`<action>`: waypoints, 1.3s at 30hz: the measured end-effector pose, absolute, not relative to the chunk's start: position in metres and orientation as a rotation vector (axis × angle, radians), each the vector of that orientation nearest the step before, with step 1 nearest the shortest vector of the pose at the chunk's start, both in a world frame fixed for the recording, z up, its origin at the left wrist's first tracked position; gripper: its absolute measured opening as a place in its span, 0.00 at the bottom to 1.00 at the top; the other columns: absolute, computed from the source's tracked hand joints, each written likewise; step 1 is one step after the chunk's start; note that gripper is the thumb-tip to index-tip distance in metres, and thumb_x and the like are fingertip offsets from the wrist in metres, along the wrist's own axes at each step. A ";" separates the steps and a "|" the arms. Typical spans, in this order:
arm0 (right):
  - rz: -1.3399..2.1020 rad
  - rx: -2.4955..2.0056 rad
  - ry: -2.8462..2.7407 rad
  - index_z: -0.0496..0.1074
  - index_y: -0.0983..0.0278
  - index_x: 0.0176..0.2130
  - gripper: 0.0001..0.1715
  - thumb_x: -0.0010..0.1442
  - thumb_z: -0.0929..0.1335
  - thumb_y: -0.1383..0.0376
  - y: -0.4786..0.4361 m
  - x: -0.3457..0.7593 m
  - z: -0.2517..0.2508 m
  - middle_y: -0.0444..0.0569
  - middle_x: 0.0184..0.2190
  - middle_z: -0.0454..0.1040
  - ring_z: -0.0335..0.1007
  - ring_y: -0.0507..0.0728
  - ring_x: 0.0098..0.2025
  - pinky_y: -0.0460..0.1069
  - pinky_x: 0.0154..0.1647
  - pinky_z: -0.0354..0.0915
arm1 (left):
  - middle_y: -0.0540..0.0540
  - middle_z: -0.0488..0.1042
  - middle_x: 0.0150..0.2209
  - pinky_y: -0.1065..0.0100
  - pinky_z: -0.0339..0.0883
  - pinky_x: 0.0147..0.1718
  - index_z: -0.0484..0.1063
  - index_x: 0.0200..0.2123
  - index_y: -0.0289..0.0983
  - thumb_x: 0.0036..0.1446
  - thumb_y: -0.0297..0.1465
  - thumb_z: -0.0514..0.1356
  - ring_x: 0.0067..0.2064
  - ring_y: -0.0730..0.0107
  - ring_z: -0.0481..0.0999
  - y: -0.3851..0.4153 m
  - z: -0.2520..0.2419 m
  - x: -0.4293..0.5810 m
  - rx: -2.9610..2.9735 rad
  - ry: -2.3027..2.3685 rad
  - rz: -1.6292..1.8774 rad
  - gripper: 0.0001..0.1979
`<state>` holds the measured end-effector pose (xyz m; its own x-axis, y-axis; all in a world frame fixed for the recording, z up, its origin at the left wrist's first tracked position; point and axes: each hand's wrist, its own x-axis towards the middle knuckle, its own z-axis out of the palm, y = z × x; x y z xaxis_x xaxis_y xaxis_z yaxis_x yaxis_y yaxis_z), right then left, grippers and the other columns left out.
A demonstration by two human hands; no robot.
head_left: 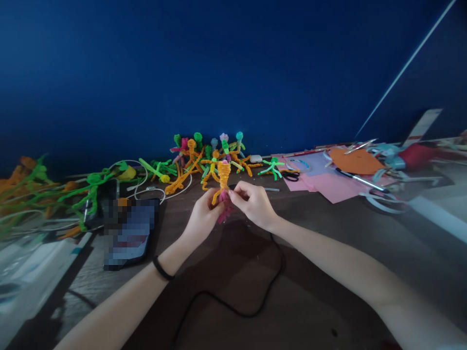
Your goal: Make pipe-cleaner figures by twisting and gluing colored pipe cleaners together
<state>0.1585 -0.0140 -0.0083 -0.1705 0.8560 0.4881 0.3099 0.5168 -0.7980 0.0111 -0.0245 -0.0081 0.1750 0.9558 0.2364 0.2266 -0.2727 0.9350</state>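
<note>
A small fuzzy figure (224, 174) with an orange head and upper body and a pink lower part is held upright over the dark table. My left hand (204, 214) has its thumb and fingers closed on the figure's lower left side, by an orange limb. My right hand (252, 201) pinches the figure's right side at the middle. Behind it, several colourful fuzzy figures (191, 149) stand and lean in a group against the blue wall. A light green figure (273, 166) lies to their right.
A phone (134, 234) lies at the left, near green and orange fuzzy stems (95, 187). Pink paper (333, 185), orange paper (355, 161) and a pen (361, 180) are at the right. A black cable (233, 311) crosses the table (310, 291) in front.
</note>
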 end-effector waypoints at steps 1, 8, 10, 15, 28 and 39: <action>0.660 -0.987 -1.728 0.60 0.65 0.21 0.15 0.55 0.63 0.61 -0.014 0.159 -0.008 0.40 0.16 0.61 0.54 0.46 0.18 0.43 0.21 0.52 | 0.51 0.69 0.30 0.74 0.61 0.28 0.67 0.37 0.35 0.48 0.26 0.56 0.30 0.75 0.67 -0.025 -0.007 0.012 1.646 1.132 1.159 0.10; 0.653 -0.988 -1.750 0.59 0.65 0.21 0.15 0.55 0.63 0.61 -0.014 0.159 -0.008 0.41 0.16 0.61 0.54 0.47 0.19 0.44 0.21 0.52 | 0.54 0.65 0.24 0.74 0.59 0.24 0.66 0.31 0.35 0.46 0.30 0.60 0.24 0.78 0.63 -0.027 -0.004 0.013 1.568 1.166 1.103 0.07; 0.654 -0.976 -1.754 0.60 0.65 0.21 0.15 0.55 0.63 0.61 -0.014 0.159 -0.008 0.41 0.17 0.61 0.54 0.47 0.19 0.44 0.21 0.52 | 0.53 0.66 0.26 0.74 0.60 0.26 0.67 0.33 0.35 0.46 0.31 0.61 0.26 0.76 0.65 -0.027 -0.004 0.013 1.568 1.151 1.109 0.09; 0.654 -0.969 -1.744 0.60 0.65 0.21 0.15 0.55 0.63 0.61 -0.013 0.159 -0.009 0.41 0.16 0.60 0.53 0.46 0.19 0.44 0.21 0.52 | 0.52 0.67 0.27 0.73 0.61 0.26 0.67 0.37 0.36 0.49 0.34 0.59 0.27 0.75 0.66 -0.026 -0.003 0.011 1.625 1.120 1.061 0.12; 0.648 -0.975 -1.782 0.59 0.65 0.21 0.15 0.55 0.63 0.62 -0.015 0.160 -0.009 0.41 0.16 0.61 0.55 0.47 0.19 0.43 0.22 0.53 | 0.52 0.70 0.24 0.70 0.67 0.26 0.67 0.30 0.34 0.45 0.32 0.61 0.25 0.72 0.71 -0.026 0.002 0.012 1.472 1.094 1.059 0.09; 0.675 -0.962 -1.773 0.59 0.64 0.21 0.14 0.55 0.63 0.62 -0.014 0.160 -0.010 0.40 0.16 0.61 0.56 0.47 0.19 0.44 0.23 0.54 | 0.48 0.74 0.24 0.67 0.69 0.28 0.72 0.29 0.33 0.48 0.38 0.59 0.25 0.69 0.73 -0.026 0.002 0.012 1.319 1.119 1.103 0.12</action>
<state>0.1598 -0.0136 -0.0100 -0.2156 0.8455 0.4885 0.3071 0.5336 -0.7880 0.0119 -0.0259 0.0019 0.1419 0.9896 0.0220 0.0361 -0.0274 0.9990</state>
